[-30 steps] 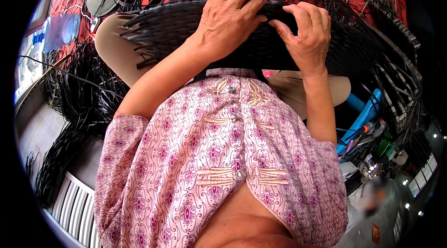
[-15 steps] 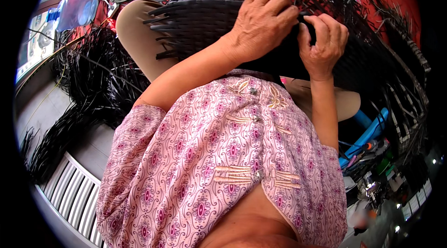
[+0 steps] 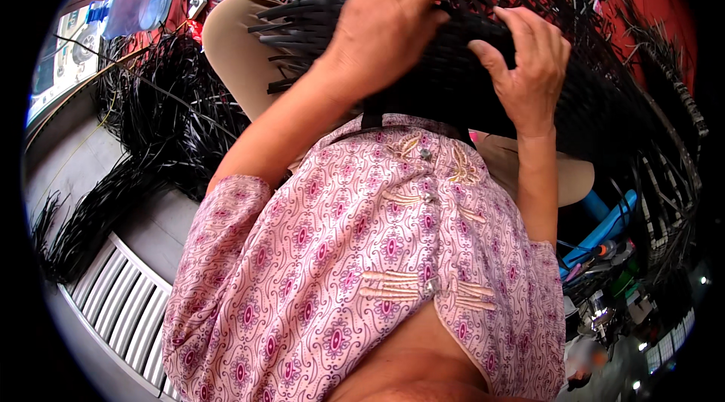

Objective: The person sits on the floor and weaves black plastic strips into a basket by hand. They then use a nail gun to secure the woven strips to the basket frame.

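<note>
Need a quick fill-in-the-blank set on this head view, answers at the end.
1. The woven sheet is ____ in colour.
2. It lies across the person's ____.
3. The thumb and forefinger of the right hand are held ____, not pinched together.
4. The hand nearer the plastic bottle is the person's ____ one.

Missing words: black; lap; apart; left.

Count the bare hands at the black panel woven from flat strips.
2: the left hand, fingers bent, over the black woven panel; the right hand, farther right, thumb and forefinger apart. I see no others there.
</note>
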### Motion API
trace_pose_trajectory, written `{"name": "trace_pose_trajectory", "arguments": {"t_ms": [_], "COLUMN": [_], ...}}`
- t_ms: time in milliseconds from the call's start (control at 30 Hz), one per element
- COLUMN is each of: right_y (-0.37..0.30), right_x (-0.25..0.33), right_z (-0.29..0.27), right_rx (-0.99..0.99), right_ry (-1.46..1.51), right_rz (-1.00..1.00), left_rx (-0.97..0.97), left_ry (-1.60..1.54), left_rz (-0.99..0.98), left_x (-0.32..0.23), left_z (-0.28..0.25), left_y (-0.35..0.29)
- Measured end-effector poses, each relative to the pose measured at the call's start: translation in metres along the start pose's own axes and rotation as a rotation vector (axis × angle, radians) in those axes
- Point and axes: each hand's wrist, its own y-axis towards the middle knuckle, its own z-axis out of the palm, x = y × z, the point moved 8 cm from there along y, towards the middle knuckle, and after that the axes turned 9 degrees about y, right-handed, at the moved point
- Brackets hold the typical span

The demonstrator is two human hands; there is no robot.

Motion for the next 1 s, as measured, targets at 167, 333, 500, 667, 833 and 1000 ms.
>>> {"name": "trace_pose_trajectory", "arguments": {"t_ms": [167,333,500,667,833,1000], "right_y": [0.009,0.013,0.005,-0.002,-0.005,0.009], "right_x": [0.002,0.002,0.002,0.003,0.007,0.016], "right_z": [0.010,0.010,0.013,0.014,0.012,0.007], "right_rx": [0.090,0.080,0.005,-0.078,-0.091,-0.045], "right_ry": [0.059,0.100,0.068,0.036,0.068,0.153], "right_rz": [0.024,0.082,0.062,-0.010,-0.003,-0.015], "left_rx": [0.291,0.293,0.276,0.125,-0.034,0.102], "left_ry": [-0.022,-0.077,-0.173,-0.167,-0.161,-0.258], "left_rz": [0.108,0.173,0.108,0.112,0.188,0.052], "left_x": [0.016,0.011,0.013,0.006,-0.001,0.012], "left_z": [0.007,0.022,0.017,0.010,0.002,-0.003], "left_y": [0.010,0.015,0.013,0.007,-0.002,0.003]}}
